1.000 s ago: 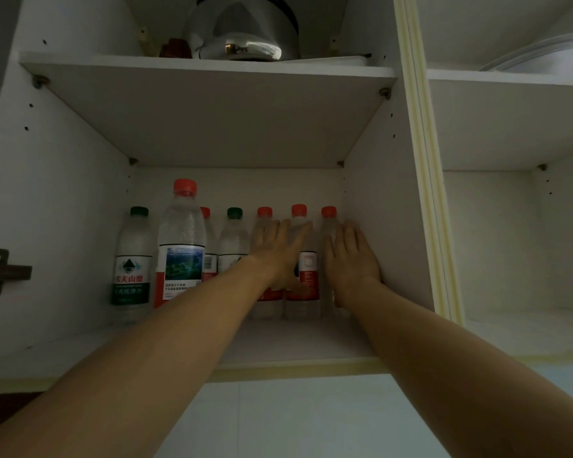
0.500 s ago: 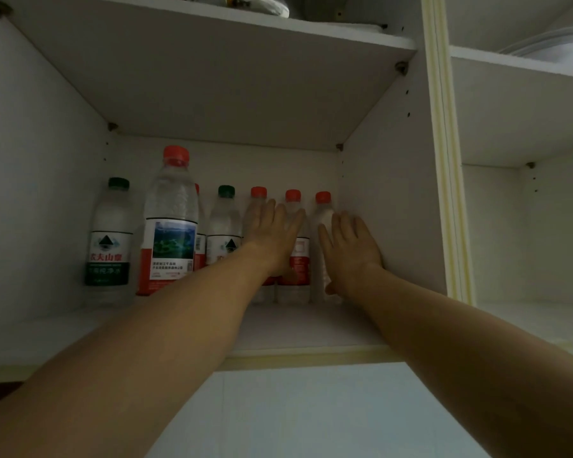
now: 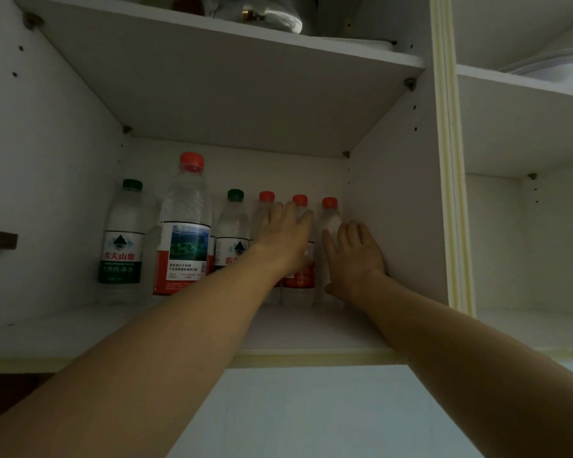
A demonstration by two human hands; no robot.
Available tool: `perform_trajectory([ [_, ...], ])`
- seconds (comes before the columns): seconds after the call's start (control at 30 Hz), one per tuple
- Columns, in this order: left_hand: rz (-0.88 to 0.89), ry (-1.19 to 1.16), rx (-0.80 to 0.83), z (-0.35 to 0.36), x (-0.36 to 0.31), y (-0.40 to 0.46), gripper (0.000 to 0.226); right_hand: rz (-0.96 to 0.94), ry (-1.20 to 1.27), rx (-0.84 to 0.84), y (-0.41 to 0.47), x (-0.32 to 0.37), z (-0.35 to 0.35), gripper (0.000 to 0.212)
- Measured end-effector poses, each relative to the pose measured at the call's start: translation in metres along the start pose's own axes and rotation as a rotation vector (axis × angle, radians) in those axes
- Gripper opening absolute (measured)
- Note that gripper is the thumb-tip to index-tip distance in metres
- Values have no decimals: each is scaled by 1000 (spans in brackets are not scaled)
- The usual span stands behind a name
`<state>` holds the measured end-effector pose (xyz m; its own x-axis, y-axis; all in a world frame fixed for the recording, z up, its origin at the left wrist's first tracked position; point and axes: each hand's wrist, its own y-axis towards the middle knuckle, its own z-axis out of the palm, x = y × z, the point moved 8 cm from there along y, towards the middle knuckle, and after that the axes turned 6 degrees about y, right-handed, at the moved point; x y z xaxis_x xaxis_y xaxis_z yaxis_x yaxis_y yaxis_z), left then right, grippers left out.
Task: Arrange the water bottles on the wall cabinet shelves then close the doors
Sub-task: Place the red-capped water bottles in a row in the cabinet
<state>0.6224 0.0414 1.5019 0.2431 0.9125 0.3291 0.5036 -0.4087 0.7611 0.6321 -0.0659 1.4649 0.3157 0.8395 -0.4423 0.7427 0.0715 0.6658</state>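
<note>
Bottles shelved | our left hand (image 3: 286,241) and right hand (image 3: 353,256) lay flat-fingered, ungripping, on 3 red-capped bottles (image 3: 300,276) | doors unclosed.

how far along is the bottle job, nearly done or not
Mostly done: the bottles, like the tall one, stand upright in a row on the shelf. In hand: the left hand and right hand lie flat against the red-capped bottles at the right end. Left: closing the doors, none of which is in view.
</note>
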Motion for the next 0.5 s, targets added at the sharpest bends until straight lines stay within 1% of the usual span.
perform_trajectory([
  [0.13, 28, -110, -176, -56, -9, -30, 67, -57, 231, -157, -9, 3, -27, 51],
  [0.17, 32, -133, -235, -71, -7, -41, 61, -81, 290, -172, -11, 4, -31, 48],
  [0.27, 52, -182, -392, -112, 9, -83, 45, -135, 506, -179, -19, 6, -47, 55],
  [0.37, 51, -192, -473, -136, 35, -125, 34, -163, 706, -152, -31, 14, -69, 61],
  [0.43, -31, -251, -500, -136, 55, -154, 30, -191, 783, -121, -43, 23, -83, 55],
  [0.5, -147, -362, -508, -126, 72, -186, 26, -218, 875, -115, -62, 30, -95, 42],
])
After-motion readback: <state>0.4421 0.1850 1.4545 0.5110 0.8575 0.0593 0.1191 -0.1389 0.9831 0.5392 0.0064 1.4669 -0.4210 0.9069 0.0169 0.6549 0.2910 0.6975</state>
